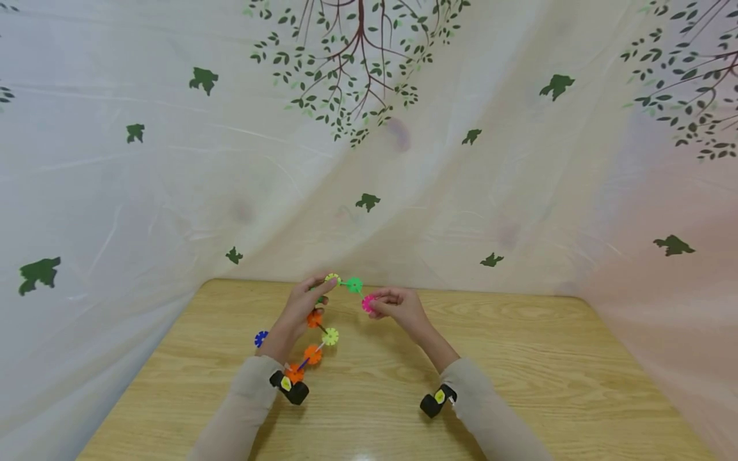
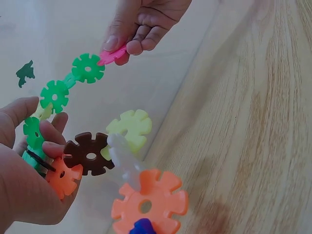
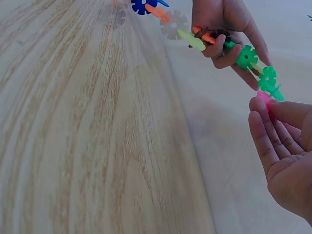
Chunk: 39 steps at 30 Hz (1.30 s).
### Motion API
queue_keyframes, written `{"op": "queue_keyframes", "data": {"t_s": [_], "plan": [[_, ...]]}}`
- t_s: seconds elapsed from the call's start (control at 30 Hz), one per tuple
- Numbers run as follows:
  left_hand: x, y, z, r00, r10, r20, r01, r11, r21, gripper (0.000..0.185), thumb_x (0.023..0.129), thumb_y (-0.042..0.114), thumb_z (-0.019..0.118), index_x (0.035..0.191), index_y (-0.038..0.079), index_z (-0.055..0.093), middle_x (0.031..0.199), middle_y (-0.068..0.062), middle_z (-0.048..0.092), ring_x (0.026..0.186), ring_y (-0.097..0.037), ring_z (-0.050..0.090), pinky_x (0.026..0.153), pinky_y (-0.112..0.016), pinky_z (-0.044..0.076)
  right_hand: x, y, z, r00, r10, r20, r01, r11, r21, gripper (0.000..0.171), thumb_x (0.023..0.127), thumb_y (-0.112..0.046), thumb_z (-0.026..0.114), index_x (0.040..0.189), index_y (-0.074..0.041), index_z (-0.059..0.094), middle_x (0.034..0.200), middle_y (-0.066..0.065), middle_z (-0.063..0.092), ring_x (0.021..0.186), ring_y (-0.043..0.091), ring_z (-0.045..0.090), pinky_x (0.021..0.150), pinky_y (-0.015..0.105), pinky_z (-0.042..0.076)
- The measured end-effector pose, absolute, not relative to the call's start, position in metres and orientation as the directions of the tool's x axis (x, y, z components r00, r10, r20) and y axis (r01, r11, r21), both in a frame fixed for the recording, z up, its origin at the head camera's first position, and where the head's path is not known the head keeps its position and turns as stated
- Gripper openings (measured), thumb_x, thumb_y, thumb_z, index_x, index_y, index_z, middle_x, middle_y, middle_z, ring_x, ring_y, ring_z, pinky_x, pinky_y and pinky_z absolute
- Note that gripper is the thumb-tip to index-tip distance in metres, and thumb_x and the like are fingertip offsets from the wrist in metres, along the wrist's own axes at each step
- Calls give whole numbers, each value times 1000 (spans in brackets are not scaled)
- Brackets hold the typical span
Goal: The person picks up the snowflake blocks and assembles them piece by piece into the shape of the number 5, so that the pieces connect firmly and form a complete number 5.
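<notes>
A chain of notched plastic interlocking discs hangs between the two hands. My left hand point(image 1: 295, 309) holds it partway along, its fingers curled about green discs point(image 2: 32, 130) and a yellow one point(image 1: 332, 278). At the chain's far end, my right hand point(image 1: 406, 312) pinches a pink disc point(image 2: 113, 55) between thumb and fingers. This pink disc meets a green disc point(image 1: 353, 281). Below the left hand the chain runs through orange point(image 1: 312, 354), brown point(image 2: 80, 150), yellow point(image 2: 136, 127) and whitish discs. A dark blue disc point(image 1: 261, 337) shows beyond the left wrist, its link hidden.
The wooden table point(image 1: 519, 365) lies beneath both hands. Behind it hangs a pale curtain point(image 1: 426, 211) printed with trees and green birds, meeting the table's back edge. Black wrist cameras point(image 1: 296, 392) sit at both cuffs.
</notes>
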<state>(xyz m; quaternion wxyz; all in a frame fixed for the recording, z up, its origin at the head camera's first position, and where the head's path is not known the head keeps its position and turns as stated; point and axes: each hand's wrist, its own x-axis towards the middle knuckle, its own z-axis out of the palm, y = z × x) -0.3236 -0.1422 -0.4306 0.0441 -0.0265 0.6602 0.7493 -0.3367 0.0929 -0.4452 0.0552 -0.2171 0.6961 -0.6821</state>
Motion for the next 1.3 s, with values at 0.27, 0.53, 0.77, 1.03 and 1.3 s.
{"op": "queue_keyframes", "data": {"t_s": [0.27,0.53,0.77,1.03,1.3], "plan": [[-322,-140,-429,-996,7,-94,-94,-116,989,42,76,41,76,108,16,65,95,2,53,66,-8,46,47,-18,36,-337,90,-448,-890,-395,229,-233,-38,-972,24,84,-5,69,102,10,65,88,21,70,69,18,69,70,44,57],[-322,-138,-427,-994,-19,-104,-102,-87,991,37,73,41,79,93,14,64,87,1,51,66,-9,46,48,-19,37,-327,89,-435,-892,-406,199,-211,-16,-977,20,86,-2,65,101,11,66,93,29,68,73,23,69,77,54,52],[-322,-137,-427,-994,-6,-106,-105,-69,992,41,74,42,77,96,11,63,86,0,51,62,-9,45,44,-18,34,-321,88,-428,-893,-395,216,-227,-18,-974,21,86,0,64,102,13,64,92,28,68,73,23,70,73,46,56],[-322,-137,-426,-993,3,-120,-120,-37,992,42,74,46,76,97,13,62,84,-1,51,59,-9,42,44,-19,34,-321,87,-431,-892,-395,220,-228,-28,-973,20,87,-1,64,102,12,64,93,28,67,73,21,70,73,42,57],[-316,-137,-417,-990,39,-133,-133,2,991,31,82,36,71,89,10,56,70,1,46,54,-10,39,44,-21,33,-321,87,-432,-891,-402,212,-224,-18,-974,19,87,-1,63,100,12,63,93,28,67,72,23,69,74,42,57]]}}
